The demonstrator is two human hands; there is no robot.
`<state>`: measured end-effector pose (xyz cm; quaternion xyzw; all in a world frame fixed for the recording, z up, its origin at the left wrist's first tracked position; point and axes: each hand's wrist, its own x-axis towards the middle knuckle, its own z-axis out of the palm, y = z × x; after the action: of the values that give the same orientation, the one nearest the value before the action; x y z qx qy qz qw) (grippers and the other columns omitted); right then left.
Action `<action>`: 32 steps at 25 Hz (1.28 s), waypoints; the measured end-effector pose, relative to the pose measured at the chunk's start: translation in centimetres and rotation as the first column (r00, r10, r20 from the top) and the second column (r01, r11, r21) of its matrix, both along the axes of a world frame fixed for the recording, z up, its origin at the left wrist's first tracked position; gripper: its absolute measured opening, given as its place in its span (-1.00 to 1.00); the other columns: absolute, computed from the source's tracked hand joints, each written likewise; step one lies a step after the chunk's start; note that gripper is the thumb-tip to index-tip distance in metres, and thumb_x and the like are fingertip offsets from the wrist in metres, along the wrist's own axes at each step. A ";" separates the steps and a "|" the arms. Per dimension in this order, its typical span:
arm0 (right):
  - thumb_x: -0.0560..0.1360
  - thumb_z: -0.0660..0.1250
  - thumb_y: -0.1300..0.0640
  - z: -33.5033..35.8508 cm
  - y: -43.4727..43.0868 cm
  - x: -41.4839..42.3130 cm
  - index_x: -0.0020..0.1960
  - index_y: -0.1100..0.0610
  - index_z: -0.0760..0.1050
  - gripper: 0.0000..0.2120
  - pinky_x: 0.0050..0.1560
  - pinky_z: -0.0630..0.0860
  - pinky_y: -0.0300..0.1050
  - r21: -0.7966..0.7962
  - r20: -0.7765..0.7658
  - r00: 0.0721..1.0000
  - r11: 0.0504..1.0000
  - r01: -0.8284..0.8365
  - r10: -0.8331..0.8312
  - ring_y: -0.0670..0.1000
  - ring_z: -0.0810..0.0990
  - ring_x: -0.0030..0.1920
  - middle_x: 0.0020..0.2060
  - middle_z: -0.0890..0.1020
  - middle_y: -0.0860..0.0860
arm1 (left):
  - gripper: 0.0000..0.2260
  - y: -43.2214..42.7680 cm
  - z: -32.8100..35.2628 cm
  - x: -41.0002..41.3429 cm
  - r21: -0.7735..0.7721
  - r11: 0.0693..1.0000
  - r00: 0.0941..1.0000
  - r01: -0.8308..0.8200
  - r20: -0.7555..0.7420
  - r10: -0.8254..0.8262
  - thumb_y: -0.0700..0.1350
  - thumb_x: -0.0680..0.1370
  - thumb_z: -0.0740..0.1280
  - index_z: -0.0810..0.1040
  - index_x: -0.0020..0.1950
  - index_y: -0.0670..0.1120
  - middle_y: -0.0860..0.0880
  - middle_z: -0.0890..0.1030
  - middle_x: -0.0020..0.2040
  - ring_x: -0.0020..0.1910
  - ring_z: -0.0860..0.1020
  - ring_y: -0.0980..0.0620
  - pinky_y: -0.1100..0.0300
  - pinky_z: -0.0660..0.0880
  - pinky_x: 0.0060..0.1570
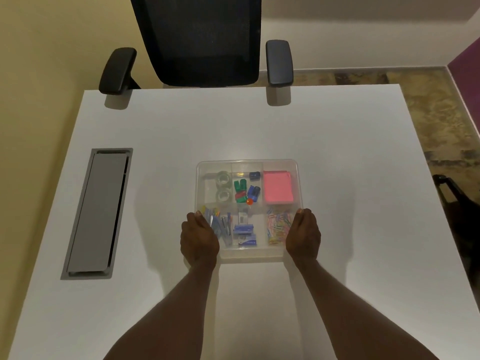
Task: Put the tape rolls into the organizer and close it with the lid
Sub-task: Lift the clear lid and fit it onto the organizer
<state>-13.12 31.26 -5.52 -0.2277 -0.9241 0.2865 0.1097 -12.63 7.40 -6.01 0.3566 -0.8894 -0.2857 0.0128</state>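
Note:
A clear plastic organizer (pixel 247 258) sits on the white table near me. Two clear tape rolls (pixel 224 187) lie one behind the other in its far left compartment. A transparent lid (pixel 246 162) appears to lie over the organizer, its rounded corners showing at the far side. My left hand (pixel 198 237) grips the near left edge with the thumb on top. On the near right edge, my right hand (pixel 304 235) holds it the same way.
Other compartments hold coloured clips (pixel 245 189), a pink note pad (pixel 278 187), staple boxes (pixel 244 233) and paper clips (pixel 278 227). A grey cable hatch (pixel 97 213) is set into the table at the left. A black office chair (pixel 202 40) stands at the far edge.

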 end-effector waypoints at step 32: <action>0.71 0.18 0.07 6.9 -3.1 9.2 0.65 -0.02 0.01 -0.42 0.63 0.02 0.19 0.169 0.459 0.636 0.642 -0.748 0.620 0.20 -0.05 0.64 0.64 -0.03 0.12 | -0.34 4.5 5.6 8.5 -0.135 0.642 0.648 0.755 0.307 -0.697 0.06 0.76 0.17 -0.16 0.75 0.13 -0.17 -0.26 0.74 0.72 -0.27 -0.28 -0.19 -0.18 0.71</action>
<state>-3.88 28.14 1.35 0.1206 -0.9780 0.0936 -0.1422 -4.13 11.93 -0.41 -0.0075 -0.9810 -0.1090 -0.1602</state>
